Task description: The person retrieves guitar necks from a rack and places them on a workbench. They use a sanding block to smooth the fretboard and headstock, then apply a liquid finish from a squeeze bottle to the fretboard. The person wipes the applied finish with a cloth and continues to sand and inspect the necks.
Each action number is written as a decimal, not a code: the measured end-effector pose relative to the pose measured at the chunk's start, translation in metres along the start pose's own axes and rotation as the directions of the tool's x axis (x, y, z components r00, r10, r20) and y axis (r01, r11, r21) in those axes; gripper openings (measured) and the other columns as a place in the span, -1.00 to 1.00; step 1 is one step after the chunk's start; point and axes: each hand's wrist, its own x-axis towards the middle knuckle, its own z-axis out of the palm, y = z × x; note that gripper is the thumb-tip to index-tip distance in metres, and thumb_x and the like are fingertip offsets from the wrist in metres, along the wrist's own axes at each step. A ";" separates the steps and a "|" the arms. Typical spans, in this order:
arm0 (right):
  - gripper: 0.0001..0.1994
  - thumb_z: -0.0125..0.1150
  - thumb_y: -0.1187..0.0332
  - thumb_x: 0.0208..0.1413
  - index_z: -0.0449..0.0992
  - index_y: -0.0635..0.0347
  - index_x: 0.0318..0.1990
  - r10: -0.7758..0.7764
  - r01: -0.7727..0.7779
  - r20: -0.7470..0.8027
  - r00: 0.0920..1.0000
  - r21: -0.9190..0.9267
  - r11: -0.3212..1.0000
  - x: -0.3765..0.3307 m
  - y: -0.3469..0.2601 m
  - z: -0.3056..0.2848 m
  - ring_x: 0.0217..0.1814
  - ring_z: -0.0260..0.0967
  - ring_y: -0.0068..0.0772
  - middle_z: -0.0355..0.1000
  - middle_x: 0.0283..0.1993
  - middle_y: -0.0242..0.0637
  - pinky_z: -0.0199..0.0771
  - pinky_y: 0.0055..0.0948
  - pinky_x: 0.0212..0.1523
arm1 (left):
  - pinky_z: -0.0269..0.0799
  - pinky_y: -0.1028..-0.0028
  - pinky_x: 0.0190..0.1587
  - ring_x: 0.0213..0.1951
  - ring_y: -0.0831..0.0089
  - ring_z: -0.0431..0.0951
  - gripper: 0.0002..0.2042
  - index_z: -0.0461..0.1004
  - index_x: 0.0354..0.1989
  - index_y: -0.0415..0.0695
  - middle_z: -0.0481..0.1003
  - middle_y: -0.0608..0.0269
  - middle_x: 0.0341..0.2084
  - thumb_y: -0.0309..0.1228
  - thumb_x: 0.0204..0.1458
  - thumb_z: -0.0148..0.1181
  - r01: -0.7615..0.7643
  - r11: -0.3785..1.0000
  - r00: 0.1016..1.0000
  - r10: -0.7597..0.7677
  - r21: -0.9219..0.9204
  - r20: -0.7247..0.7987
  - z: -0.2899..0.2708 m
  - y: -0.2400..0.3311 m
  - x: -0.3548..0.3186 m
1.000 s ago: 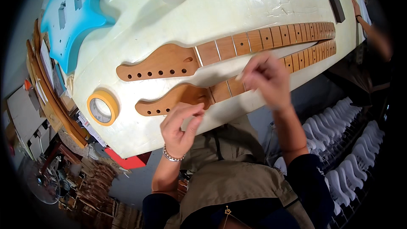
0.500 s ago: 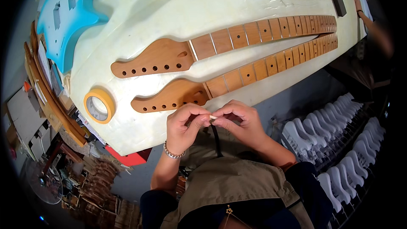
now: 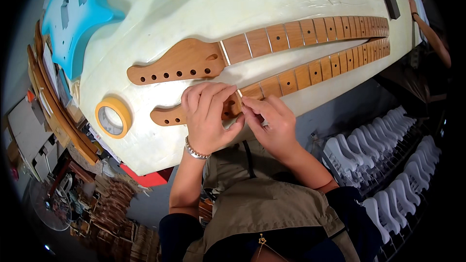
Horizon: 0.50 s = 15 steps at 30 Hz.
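Two wooden guitar necks lie side by side on the table, the far one [image 3: 184,60] in full view, the near one [image 3: 289,83] partly under my hands. My left hand [image 3: 206,114] curves across the near neck's headstock, its fingertips by the far edge and thumb by the near edge. A short pale strip, looking like a guitar nut [image 3: 239,94], sits crosswise where headstock and fretboard meet. My right hand [image 3: 272,121] pinches at this strip with thumb and forefinger. My fingers hide part of the strip and several tuner holes.
A roll of yellow tape [image 3: 113,118] lies on the table [image 3: 160,153] at left. Beyond it is a blue guitar body [image 3: 80,24]. A dark block [image 3: 390,4] rests at far right, near another person's arm [image 3: 433,34]. White necks [image 3: 369,140] stand racked below right.
Both hands have moved up and away from my body onto the near neck, bringing the pale strip to the headstock joint. My left hand now covers much of the headstock.
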 end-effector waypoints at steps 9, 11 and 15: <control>-0.75 0.31 0.54 -0.22 0.52 0.22 -0.28 -0.115 0.107 -0.024 0.993 -0.206 0.973 -0.001 -0.003 0.006 -0.57 0.25 -0.31 0.29 -0.57 -0.27 0.27 -0.43 -0.59 | 0.11 0.25 -0.03 -0.14 0.28 0.32 -0.53 0.42 -0.26 -0.03 0.39 0.34 -0.29 -0.37 -0.53 0.29 -0.003 1.000 1.000 0.003 -0.003 -0.001 0.006 -0.005 0.000; -0.73 0.31 0.48 -0.24 0.52 0.21 -0.26 -0.136 0.133 0.000 0.991 -0.228 0.965 -0.001 -0.003 0.004 -0.55 0.22 -0.32 0.24 -0.55 -0.30 0.25 -0.42 -0.58 | 0.15 0.28 -0.04 -0.15 0.24 0.33 -0.51 0.42 -0.25 -0.05 0.41 0.29 -0.32 -0.42 -0.55 0.31 -0.005 1.000 1.000 0.005 -0.009 0.010 0.003 -0.004 0.002; -0.73 0.31 0.43 -0.24 0.52 0.17 -0.27 -0.126 0.133 0.045 0.991 -0.238 0.962 0.003 -0.006 -0.008 -0.47 0.21 -0.32 0.25 -0.49 -0.33 0.25 -0.39 -0.48 | 0.16 0.27 -0.06 -0.18 0.27 0.34 -0.56 0.43 -0.29 -0.05 0.41 0.32 -0.33 -0.34 -0.51 0.32 -0.038 0.999 0.999 0.038 0.013 0.028 0.001 -0.006 0.005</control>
